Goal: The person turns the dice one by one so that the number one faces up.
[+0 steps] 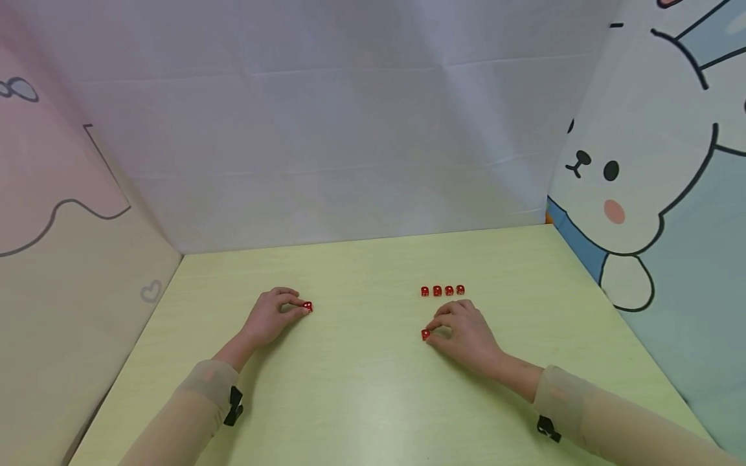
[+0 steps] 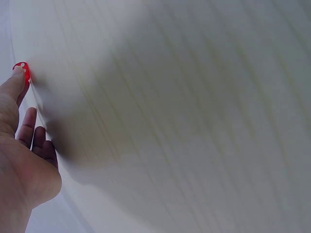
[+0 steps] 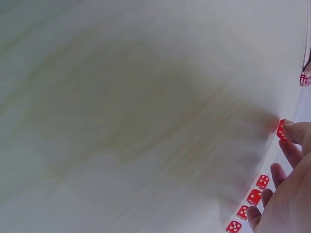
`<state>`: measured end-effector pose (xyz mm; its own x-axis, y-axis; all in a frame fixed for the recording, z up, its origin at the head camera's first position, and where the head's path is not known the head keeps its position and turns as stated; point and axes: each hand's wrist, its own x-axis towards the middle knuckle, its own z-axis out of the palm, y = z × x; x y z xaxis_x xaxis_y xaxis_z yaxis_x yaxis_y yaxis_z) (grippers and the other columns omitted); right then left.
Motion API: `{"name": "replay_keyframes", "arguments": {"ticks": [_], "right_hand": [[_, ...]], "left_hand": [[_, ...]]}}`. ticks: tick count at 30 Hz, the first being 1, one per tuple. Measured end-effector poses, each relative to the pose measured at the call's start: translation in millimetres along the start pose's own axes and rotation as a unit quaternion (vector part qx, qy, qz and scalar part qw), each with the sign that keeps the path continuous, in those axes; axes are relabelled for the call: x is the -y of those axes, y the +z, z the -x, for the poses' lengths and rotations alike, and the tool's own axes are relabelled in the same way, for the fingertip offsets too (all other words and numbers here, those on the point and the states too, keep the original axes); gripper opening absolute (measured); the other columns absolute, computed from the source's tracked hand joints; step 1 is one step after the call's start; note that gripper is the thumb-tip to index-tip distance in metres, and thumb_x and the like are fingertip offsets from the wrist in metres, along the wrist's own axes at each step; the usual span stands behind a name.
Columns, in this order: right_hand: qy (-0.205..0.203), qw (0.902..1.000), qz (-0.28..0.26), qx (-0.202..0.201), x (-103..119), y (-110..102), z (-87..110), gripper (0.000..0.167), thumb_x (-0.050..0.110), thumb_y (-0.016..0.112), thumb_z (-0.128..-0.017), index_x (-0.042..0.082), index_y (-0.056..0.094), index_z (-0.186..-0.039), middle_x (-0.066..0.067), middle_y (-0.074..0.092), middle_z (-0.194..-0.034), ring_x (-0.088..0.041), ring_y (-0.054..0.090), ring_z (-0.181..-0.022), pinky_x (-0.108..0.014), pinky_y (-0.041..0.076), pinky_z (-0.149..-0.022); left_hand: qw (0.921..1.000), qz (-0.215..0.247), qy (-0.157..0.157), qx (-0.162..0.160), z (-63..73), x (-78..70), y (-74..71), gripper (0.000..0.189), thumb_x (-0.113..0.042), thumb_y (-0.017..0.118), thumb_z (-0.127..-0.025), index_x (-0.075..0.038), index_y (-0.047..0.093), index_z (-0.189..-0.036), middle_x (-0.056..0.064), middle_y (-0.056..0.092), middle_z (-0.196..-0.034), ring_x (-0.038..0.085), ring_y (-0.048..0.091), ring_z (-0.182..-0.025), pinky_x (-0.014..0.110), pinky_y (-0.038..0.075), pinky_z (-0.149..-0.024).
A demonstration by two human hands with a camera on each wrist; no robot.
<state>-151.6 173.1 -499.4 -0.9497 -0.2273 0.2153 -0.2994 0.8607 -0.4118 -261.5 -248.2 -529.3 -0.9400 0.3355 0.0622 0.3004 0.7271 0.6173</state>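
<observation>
Between the thumb and fingers of my left hand (image 1: 276, 314) is a red die (image 1: 308, 307) with white pips, held at the table's left-middle. The left wrist view shows that die (image 2: 22, 71) at the thumb tip. Over on the right, my right hand (image 1: 468, 335) pinches another red die (image 1: 426, 334); in the right wrist view this die (image 3: 281, 129) sits at the thumb tip, the other fingers loosely bent. Just beyond the right hand, several red dice (image 1: 437, 291) stand in a short row, slightly apart from each other.
The pale yellow-green table (image 1: 350, 388) reaches back to a white cloth wall (image 1: 350, 149). Printed cloth panels rise along both sides, one with a cartoon animal (image 1: 635, 175) at the right. Each sleeve carries a black clip (image 1: 234, 406) near the wrist.
</observation>
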Motion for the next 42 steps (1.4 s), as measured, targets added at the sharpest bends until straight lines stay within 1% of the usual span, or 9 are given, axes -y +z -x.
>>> {"name": "replay_keyframes", "arguments": {"ticks": [12,21,26,30,34,42], "right_hand": [[0.010,0.9999,0.001,-0.004,-4.2,-9.1,4.3,0.008,0.023,0.085,-0.084,0.023,0.082,-0.092,0.002,0.068,-0.105,-0.030,0.054,-0.111,-0.051,0.044,-0.097],[0.051,0.9986,-0.014,-0.005,-14.7,-16.4,6.4,0.011,0.026,0.084,-0.086,0.022,0.083,-0.096,-0.001,0.067,-0.110,-0.031,0.051,-0.115,-0.053,0.043,-0.099],[0.059,0.9980,-0.020,-0.012,-20.2,-21.0,7.6,0.014,0.027,0.085,-0.085,0.021,0.083,-0.097,-0.003,0.067,-0.112,-0.033,0.050,-0.115,-0.054,0.042,-0.099],[0.067,0.9976,-0.013,-0.016,-23.8,-25.6,8.8,0.016,0.027,0.085,-0.086,0.018,0.082,-0.099,-0.006,0.067,-0.112,-0.034,0.050,-0.116,-0.054,0.042,-0.099],[0.078,0.9967,-0.013,-0.019,-30.8,-30.4,10.2,0.018,0.027,0.084,-0.087,0.016,0.082,-0.101,-0.008,0.067,-0.114,-0.036,0.049,-0.117,-0.055,0.042,-0.100],[0.087,0.9957,-0.009,-0.028,-47.2,-42.7,8.6,0.014,0.021,0.080,-0.090,0.013,0.081,-0.101,-0.012,0.066,-0.115,-0.040,0.048,-0.117,-0.057,0.041,-0.098]], "left_hand": [[1.0000,-0.002,0.003,-0.002,-0.4,0.8,0.3,0.024,-0.034,0.075,-0.096,-0.012,0.079,-0.107,0.015,0.059,-0.135,0.044,0.046,-0.129,0.061,0.033,-0.109],[1.0000,0.004,0.004,0.000,-2.2,4.1,3.3,0.026,-0.034,0.074,-0.096,-0.012,0.079,-0.110,0.016,0.059,-0.135,0.045,0.045,-0.130,0.061,0.032,-0.110],[0.9999,0.010,0.006,0.002,-2.5,3.7,3.7,0.027,-0.034,0.074,-0.096,-0.012,0.079,-0.111,0.016,0.059,-0.135,0.046,0.045,-0.130,0.062,0.031,-0.110],[0.9999,0.013,0.005,0.001,-2.2,3.9,4.3,0.026,-0.033,0.075,-0.096,-0.012,0.079,-0.110,0.016,0.059,-0.135,0.045,0.045,-0.130,0.062,0.031,-0.111],[0.9999,0.012,0.005,0.000,-1.8,4.1,5.1,0.026,-0.033,0.074,-0.096,-0.012,0.079,-0.109,0.016,0.059,-0.135,0.046,0.045,-0.130,0.062,0.031,-0.110],[0.9999,0.010,0.008,-0.004,-1.4,6.0,7.4,0.024,-0.031,0.075,-0.096,-0.011,0.079,-0.108,0.015,0.060,-0.134,0.044,0.046,-0.129,0.060,0.033,-0.109]]}}
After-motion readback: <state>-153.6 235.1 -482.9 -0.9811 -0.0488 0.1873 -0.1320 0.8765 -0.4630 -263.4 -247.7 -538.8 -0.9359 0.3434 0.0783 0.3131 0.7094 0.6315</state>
